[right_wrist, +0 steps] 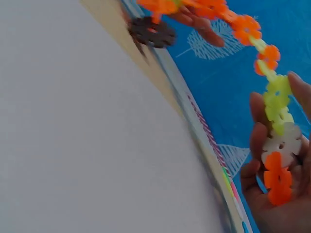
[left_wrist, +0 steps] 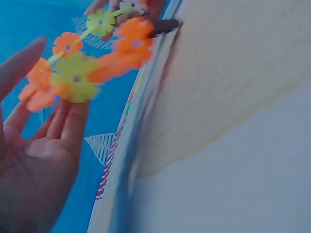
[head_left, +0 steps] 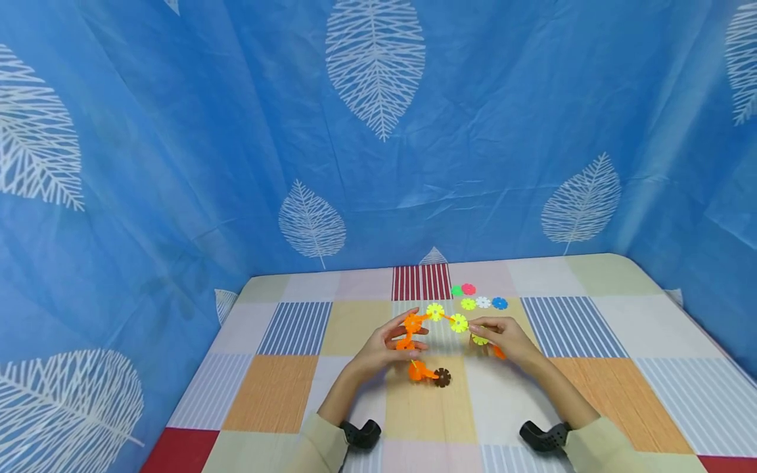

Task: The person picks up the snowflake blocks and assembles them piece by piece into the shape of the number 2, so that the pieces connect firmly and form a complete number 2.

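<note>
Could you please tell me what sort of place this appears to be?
Probably a screened-off tabletop workspace: blue leaf-patterned sheeting hangs around a patchwork-covered table, where loose flower-shaped discs lie.

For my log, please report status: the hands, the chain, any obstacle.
Left hand touching chain; right hand pinching chain. Chain raised, dark brown disc at one end. Loose discs beyond; nothing visibly in the way.

Flower-disc chain (head_left: 435, 313) — mostly orange, yellow; raised, curved
</note>
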A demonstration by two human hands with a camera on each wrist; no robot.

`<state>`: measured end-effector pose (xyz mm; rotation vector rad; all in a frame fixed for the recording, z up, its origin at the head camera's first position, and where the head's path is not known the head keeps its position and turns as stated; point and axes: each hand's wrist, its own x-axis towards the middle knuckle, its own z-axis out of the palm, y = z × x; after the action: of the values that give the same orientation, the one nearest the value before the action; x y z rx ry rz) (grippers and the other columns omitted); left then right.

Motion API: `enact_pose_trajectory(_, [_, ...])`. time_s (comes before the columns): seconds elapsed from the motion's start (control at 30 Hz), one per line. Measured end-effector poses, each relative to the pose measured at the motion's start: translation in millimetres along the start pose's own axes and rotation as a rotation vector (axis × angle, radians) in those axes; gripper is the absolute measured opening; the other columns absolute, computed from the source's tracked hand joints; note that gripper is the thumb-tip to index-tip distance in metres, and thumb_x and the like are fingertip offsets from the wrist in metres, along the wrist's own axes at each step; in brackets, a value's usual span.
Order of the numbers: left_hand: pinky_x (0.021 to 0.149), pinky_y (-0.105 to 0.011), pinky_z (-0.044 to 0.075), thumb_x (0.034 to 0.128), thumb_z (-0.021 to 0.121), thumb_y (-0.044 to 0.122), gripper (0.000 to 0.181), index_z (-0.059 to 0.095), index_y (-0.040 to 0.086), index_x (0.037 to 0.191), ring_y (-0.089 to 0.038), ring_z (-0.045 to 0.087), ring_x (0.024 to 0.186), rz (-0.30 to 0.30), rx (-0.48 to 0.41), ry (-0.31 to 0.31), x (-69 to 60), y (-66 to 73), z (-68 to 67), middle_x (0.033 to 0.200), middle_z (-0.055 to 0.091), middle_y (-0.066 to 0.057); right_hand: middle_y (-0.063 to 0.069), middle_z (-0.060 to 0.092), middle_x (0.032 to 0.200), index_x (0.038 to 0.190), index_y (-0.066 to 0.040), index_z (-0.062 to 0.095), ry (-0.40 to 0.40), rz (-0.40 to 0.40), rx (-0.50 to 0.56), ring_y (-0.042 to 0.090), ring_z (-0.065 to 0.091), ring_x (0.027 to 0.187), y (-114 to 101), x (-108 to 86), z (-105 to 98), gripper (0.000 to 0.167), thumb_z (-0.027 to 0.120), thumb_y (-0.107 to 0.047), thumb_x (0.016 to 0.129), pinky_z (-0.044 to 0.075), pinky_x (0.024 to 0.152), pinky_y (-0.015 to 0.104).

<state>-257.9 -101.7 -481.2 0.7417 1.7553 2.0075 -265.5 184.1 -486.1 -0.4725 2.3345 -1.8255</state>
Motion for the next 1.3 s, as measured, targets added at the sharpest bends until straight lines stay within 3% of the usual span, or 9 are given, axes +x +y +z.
enact_pose_trajectory(0.13, [0.090, -0.035, 0.046, 0.0851, 0.062, -0.003, 0.074, 0.027, 0.019, 0.146, -0.042, 0.051, 0.111, 0.041, -0.049, 0.089, 0.7, -0.4, 0.9, 0.126, 0.050, -0.026, 0.012, 0.067, 0.083, 0.111, 0.006, 0.061, 0.110, -0.059, 0.060, 0.013, 0.061, 0.087, 0.9, -0.7, 6.3, 0.037, 0.058, -0.025, 0.092, 0.048, 0.080, 0.022])
enact_pose_trajectory(0.23, [0.090, -0.036, 0.046, 0.0859, 0.062, -0.002, 0.068, 0.030, 0.013, 0.144, -0.041, 0.052, 0.111, 0.098, -0.059, 0.172, 2.7, 1.8, 2.2, 0.120, 0.056, -0.022, 0.012, 0.067, 0.086, 0.112, 0.008, 0.057, 0.102, -0.135, 0.123, 0.014, 0.061, 0.089, 1.4, -0.3, 11.5, 0.033, 0.055, -0.020, 0.094, 0.048, 0.080, 0.021])
enact_pose_trajectory(0.43, [0.090, -0.039, 0.045, 0.0876, 0.057, -0.005, 0.055, 0.030, -0.003, 0.136, -0.031, 0.060, 0.103, 0.169, -0.150, 0.254, 1.5, 17.1, -0.4, 0.115, 0.058, -0.024, 0.012, 0.064, 0.095, 0.124, 0.011, 0.043, -0.104, -0.237, 0.218, 0.018, 0.060, 0.090, -10.1, -3.6, 16.7, 0.034, 0.050, -0.003, 0.094, 0.049, 0.075, 0.022])
enact_pose_trajectory(0.57, [0.090, -0.040, 0.045, 0.0898, 0.055, -0.003, 0.047, 0.033, -0.007, 0.131, -0.029, 0.060, 0.104, 0.184, -0.162, 0.263, -1.7, 26.4, -3.2, 0.118, 0.054, -0.026, 0.017, 0.055, 0.104, 0.146, -0.004, 0.022, -0.225, -0.249, 0.251, 0.018, 0.061, 0.083, -21.1, -6.3, 21.1, 0.066, 0.055, 0.004, 0.089, 0.052, 0.071, 0.028])
enact_pose_trajectory(0.73, [0.094, -0.041, 0.041, 0.0928, 0.051, 0.000, 0.042, 0.034, -0.007, 0.131, -0.029, 0.057, 0.108, 0.198, -0.157, 0.285, -1.8, 29.6, -4.7, 0.121, 0.050, -0.027, 0.024, 0.050, 0.093, 0.150, -0.015, 0.004, -0.321, -0.270, 0.298, 0.025, 0.063, 0.083, -29.3, -7.8, 29.4, 0.088, 0.059, 0.007, 0.085, 0.054, 0.071, 0.036])
enact_pose_trajectory(0.83, [0.095, -0.040, 0.041, 0.0944, 0.049, 0.001, 0.044, 0.033, -0.007, 0.134, -0.029, 0.054, 0.112, 0.212, -0.132, 0.319, 0.0, 29.2, -4.2, 0.124, 0.046, -0.025, 0.022, 0.048, 0.080, 0.150, -0.013, 0.004, -0.289, -0.285, 0.286, 0.028, 0.063, 0.084, -30.7, -8.9, 32.8, 0.087, 0.059, 0.007, 0.085, 0.054, 0.072, 0.035])
enact_pose_trajectory(1.0, [0.095, -0.033, 0.042, 0.0941, 0.052, 0.006, 0.053, 0.031, 0.001, 0.142, -0.031, 0.046, 0.121, 0.215, -0.016, 0.371, 3.6, 24.8, -3.2, 0.137, 0.037, -0.017, 0.026, 0.050, 0.085, 0.150, -0.021, 0.010, -0.160, -0.259, 0.255, 0.030, 0.063, 0.084, -28.9, -9.4, 37.0, 0.086, 0.061, 0.003, 0.086, 0.054, 0.073, 0.034])
enact_pose_trajectory(1.1, [0.094, -0.030, 0.042, 0.0910, 0.056, 0.002, 0.061, 0.027, 0.006, 0.145, -0.033, 0.040, 0.125, 0.208, 0.030, 0.371, 4.4, 20.6, -2.3, 0.144, 0.030, -0.016, 0.034, 0.051, 0.094, 0.150, -0.023, 0.010, -0.101, -0.227, 0.282, 0.026, 0.064, 0.082, -25.0, -9.4, 40.3, 0.086, 0.061, 0.003, 0.086, 0.054, 0.073, 0.034])
enact_pose_trajectory(1.3, [0.090, -0.029, 0.045, 0.0884, 0.055, -0.007, 0.065, 0.027, 0.007, 0.146, -0.041, 0.037, 0.124, 0.187, 0.015, 0.333, 4.4, 9.7, 1.2, 0.147, 0.025, -0.020, 0.035, 0.053, 0.110, 0.150, -0.022, 0.009, 0.045, -0.129, 0.366, 0.017, 0.065, 0.081, -17.6, -10.3, 53.2, 0.086, 0.062, 0.001, 0.086, 0.055, 0.069, 0.031])
